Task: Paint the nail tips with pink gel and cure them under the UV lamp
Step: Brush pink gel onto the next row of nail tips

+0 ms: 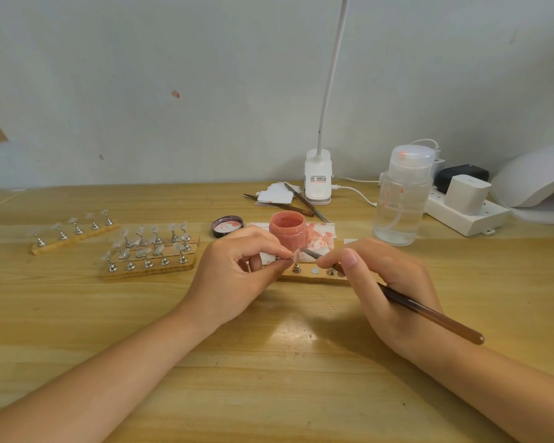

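Two hands work above the desk (269,362): the left hand (240,270) pinches a nail tip (296,255) in its grip before the open pink gel jar (287,230), the right hand (387,282) grips a brush (429,313) touching the tip.

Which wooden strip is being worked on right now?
The strip between the hands; the three strips at left sit untouched.

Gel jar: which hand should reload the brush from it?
Right. The right hand already grips the brush; the left hand pinches the nail tip. The open gel jar sits just behind.
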